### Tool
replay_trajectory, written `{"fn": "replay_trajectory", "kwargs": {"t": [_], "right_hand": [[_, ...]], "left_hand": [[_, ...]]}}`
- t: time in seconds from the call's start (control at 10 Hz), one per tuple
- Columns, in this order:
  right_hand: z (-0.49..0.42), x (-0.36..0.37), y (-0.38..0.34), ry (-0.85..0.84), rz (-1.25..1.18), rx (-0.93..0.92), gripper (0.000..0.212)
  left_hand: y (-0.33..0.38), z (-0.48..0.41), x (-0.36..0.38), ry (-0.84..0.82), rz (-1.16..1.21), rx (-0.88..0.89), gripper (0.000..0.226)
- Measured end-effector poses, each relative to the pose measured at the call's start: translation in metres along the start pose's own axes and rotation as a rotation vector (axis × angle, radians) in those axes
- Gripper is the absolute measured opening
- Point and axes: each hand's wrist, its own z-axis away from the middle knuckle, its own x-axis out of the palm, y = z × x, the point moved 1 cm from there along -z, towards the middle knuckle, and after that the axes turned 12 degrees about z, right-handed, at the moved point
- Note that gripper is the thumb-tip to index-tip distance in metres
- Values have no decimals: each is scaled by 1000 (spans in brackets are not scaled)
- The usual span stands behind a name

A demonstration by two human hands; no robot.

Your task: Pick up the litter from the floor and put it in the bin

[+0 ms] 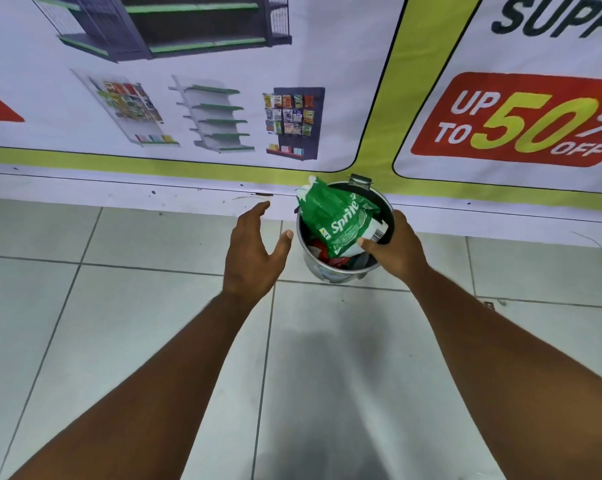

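From the head camera I look down at pale floor tiles (154,323) and a small metal bin (306,252) standing against a wall banner (223,81). My right hand (393,247) grips a green Sprite wrapper (337,220), its lower end already inside the bin among other litter, its top poking above the rim. My left hand (254,247) hovers open and empty just beside the bin. I judge this the drop-in step; next, release or press the wrapper down.
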Motion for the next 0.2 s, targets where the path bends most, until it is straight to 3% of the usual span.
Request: {"fn": "replay_trajectory", "kwargs": {"t": [0.1, 0.2], "right_hand": [[8, -3, 1, -2, 38, -77, 74], [11, -25, -17, 47, 121, -174, 78]], "left_hand": [[4, -1, 2, -20, -28, 16, 61], [22, -8, 3, -45, -121, 86, 59]]}}
